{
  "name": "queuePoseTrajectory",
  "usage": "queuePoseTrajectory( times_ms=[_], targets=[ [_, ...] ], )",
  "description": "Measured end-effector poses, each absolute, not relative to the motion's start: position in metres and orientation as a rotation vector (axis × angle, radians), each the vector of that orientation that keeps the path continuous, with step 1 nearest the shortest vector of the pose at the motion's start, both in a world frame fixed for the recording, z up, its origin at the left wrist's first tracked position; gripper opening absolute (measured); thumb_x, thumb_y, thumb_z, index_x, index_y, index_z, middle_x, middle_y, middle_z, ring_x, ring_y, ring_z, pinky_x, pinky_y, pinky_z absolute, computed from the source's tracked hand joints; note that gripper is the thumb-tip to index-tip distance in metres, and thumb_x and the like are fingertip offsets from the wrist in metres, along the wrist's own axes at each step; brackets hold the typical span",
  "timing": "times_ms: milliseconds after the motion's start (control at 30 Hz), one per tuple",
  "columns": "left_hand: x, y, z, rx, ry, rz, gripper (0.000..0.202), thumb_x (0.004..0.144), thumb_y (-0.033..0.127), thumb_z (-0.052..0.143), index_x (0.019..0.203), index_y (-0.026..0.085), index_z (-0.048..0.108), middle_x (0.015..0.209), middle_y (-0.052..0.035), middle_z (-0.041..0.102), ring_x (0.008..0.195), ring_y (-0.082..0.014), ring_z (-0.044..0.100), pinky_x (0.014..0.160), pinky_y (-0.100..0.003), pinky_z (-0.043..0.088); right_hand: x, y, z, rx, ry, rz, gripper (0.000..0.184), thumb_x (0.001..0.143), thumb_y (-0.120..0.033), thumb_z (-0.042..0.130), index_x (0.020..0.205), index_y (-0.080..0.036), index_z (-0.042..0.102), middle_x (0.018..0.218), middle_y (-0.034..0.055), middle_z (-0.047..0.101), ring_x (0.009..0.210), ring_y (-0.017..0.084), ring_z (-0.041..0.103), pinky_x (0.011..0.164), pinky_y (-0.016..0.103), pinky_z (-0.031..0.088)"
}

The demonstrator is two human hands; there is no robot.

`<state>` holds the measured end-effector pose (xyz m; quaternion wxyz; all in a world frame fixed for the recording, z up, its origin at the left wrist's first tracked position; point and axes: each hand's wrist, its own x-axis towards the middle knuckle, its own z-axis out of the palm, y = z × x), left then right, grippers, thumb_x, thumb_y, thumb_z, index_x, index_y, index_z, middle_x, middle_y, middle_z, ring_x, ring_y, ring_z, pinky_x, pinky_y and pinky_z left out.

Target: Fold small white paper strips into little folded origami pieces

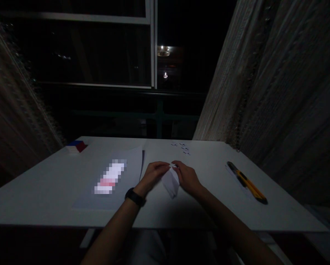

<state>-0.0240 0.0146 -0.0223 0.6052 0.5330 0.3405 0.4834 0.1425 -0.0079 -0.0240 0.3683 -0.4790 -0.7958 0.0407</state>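
Note:
A folded piece of white paper (170, 182) is held between both hands above the near middle of the table. My left hand (155, 173), with a dark watch on its wrist, pinches the paper's upper left edge. On the other side my right hand (187, 177) grips the upper right edge, its fingertips close to the left ones. The paper narrows toward its lower end, which points at me. Small folded flaps show between the fingertips, but the dim light hides their detail.
White sheets (134, 162) lie left on the white table (49, 184), with a bright blurred-out rectangle (109, 178) on them. A colored cube (75, 146) sits at the back left. Small dark marks (184, 148) show at the back. A yellow utility knife (247, 183) lies right.

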Motion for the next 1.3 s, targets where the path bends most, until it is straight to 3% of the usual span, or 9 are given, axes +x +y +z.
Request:
queuePoseTrajectory(
  times_ms=[200,367,700,967,1167,1300],
  targets=[
    [-0.022,0.010,-0.023,1.352,0.894,0.927,0.032,0.052,0.028,0.076,0.076,0.008,0.066,0.057,-0.0020,0.060,0.047,-0.0078,0.049,0.048,-0.021,0.036,0.143,-0.010,-0.025,-1.233,-2.116,0.070,0.028,0.085,-0.025,0.042,0.111,-0.020,0.052,0.089,0.0072,0.066,0.079,0.019,0.061,0.072,0.028,0.043],
    [-0.019,0.006,-0.020,1.334,0.885,0.882,0.031,0.050,0.031,0.078,0.064,0.008,0.061,0.045,0.0010,0.054,0.040,-0.0082,0.048,0.042,-0.021,0.037,0.141,-0.011,-0.025,-1.128,-1.979,0.279,0.027,0.083,-0.028,0.046,0.108,-0.021,0.052,0.081,0.0038,0.065,0.073,0.016,0.060,0.069,0.026,0.043],
    [-0.021,0.010,-0.020,1.108,0.936,0.971,0.039,0.038,0.024,0.083,0.063,0.009,0.057,0.054,-0.0015,0.059,0.049,-0.0113,0.056,0.048,-0.023,0.046,0.148,0.001,-0.023,-1.119,-1.799,0.706,0.031,0.079,-0.042,0.049,0.075,-0.018,0.069,0.071,0.0030,0.068,0.070,0.019,0.061,0.066,0.029,0.045],
    [-0.023,0.012,-0.023,1.081,0.977,0.982,0.042,0.034,0.018,0.084,0.066,0.010,0.058,0.055,-0.0004,0.058,0.049,-0.0110,0.056,0.048,-0.023,0.046,0.147,0.001,-0.023,-1.095,-1.748,0.815,0.025,0.074,-0.038,0.056,0.080,-0.019,0.070,0.080,0.0041,0.070,0.078,0.021,0.062,0.074,0.032,0.046],
    [-0.024,0.013,-0.025,1.088,0.902,0.918,0.037,0.048,0.032,0.079,0.070,0.008,0.062,0.064,-0.0076,0.065,0.054,-0.0136,0.059,0.052,-0.025,0.048,0.146,0.001,-0.024,-1.121,-1.712,0.784,0.026,0.076,-0.037,0.053,0.080,-0.018,0.070,0.081,0.0044,0.070,0.077,0.021,0.062,0.071,0.031,0.046],
    [-0.024,0.012,-0.023,1.097,0.914,0.903,0.036,0.049,0.034,0.078,0.068,0.008,0.063,0.060,-0.0056,0.064,0.051,-0.0128,0.058,0.050,-0.024,0.046,0.146,0.000,-0.022,-1.115,-1.736,0.776,0.029,0.078,-0.038,0.050,0.081,-0.017,0.069,0.081,0.0049,0.069,0.077,0.020,0.062,0.070,0.030,0.046]
  ],
)
